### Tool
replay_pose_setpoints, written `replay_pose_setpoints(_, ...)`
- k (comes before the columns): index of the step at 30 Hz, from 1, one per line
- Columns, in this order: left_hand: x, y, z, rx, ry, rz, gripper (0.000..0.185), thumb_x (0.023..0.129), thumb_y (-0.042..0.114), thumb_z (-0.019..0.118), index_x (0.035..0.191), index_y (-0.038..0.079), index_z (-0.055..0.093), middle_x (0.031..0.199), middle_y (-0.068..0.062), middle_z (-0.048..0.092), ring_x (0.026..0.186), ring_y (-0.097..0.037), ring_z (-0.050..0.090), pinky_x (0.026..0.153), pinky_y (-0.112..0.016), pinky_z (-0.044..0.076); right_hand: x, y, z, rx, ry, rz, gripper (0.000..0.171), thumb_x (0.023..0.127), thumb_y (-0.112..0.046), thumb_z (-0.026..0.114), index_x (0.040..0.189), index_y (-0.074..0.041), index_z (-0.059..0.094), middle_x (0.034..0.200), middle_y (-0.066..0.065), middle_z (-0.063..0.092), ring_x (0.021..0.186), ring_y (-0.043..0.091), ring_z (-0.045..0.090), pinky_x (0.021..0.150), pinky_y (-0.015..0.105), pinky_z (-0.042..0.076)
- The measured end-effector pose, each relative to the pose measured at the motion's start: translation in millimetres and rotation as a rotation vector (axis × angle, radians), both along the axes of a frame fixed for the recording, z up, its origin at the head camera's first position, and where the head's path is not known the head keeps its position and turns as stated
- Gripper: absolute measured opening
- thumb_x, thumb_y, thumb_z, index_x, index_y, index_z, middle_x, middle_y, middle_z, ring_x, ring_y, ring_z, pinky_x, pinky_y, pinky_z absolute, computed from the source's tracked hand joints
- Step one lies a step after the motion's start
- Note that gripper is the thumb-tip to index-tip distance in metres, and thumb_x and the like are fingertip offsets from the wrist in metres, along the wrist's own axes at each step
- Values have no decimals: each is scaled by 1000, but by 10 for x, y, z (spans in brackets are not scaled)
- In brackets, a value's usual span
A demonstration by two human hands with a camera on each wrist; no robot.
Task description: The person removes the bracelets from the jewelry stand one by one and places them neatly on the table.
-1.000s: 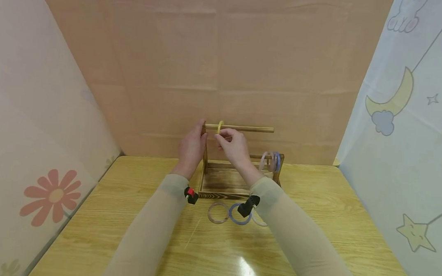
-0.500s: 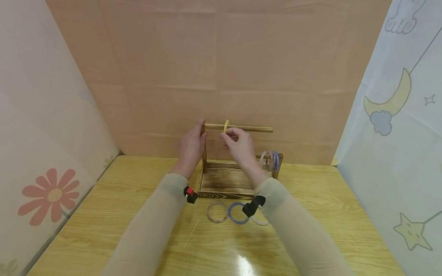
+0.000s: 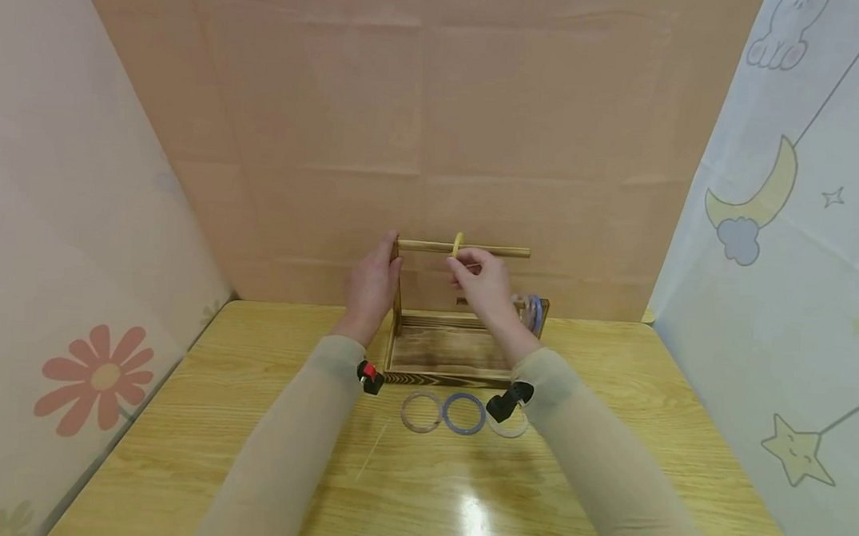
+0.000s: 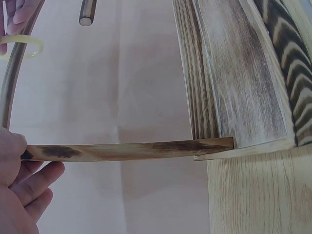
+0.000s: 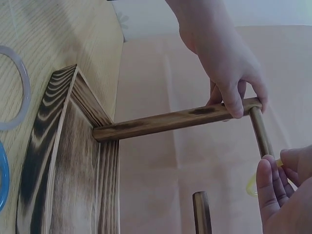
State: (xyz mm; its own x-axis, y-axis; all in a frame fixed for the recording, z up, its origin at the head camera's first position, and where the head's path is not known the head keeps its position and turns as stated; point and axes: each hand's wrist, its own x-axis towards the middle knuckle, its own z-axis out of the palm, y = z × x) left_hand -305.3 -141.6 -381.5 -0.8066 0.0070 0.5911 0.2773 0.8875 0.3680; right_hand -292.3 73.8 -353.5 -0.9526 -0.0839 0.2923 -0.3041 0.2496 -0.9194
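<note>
We have the yellow ring (image 3: 458,240) around the top bar (image 3: 423,246), about midway along it and roughly upright, with the right hand (image 3: 486,285) pinching its lower part between thumb and fingers. The left hand (image 3: 373,283) grips the top of the post (image 5: 165,121), near where the top bar joins, which should steady the stand (image 3: 446,381) against a tug. We judge the yellow ring light, being slim, and perhaps glassy or resin, though we cannot tell which. It looks stiff, so we expect it to hold its circle under a pinch, while its smooth surface may slip in a loose one. We would treat it as brittle and spare it knocks on the post or a fall to the bench (image 3: 252,372). The lower part seems the best hold, since it leaves the fingers room beneath the top bar. A brown ring (image 3: 421,431), a blue ring (image 3: 463,432) and a clear ring (image 3: 508,436) lie on the near side of the bench, and other rings (image 3: 538,313) hang around the lower bar (image 3: 467,302) at right; all probably handle much alike.
</note>
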Motion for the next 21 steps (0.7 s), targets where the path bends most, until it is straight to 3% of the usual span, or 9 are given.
replay_pose_setpoints(4,23,11,14,-6,-3,7,48,114,23,65,159,14,51,117,-14,78,91,-36,75,72,-52,60,-6,75,-12,8,0,-5,25,111,-22,73,126,-3,77,105,14,78,88,24,77,84,44,65)
replay_pose_setpoints(13,24,11,16,4,3,6,48,114,22,65,159,14,52,119,-15,78,90,-36,75,73,-53,60,-32,230,-32,15,1,-18,27,111,-25,73,128,-4,76,106,14,76,97,37,77,83,40,64)
replay_pose_setpoints(21,20,2,7,1,10,-1,45,114,21,66,157,13,52,118,-14,78,89,-36,75,72,-53,60,-24,382,-39,38,11,-38,29,111,-26,72,128,-4,76,107,13,76,89,23,76,81,38,64)
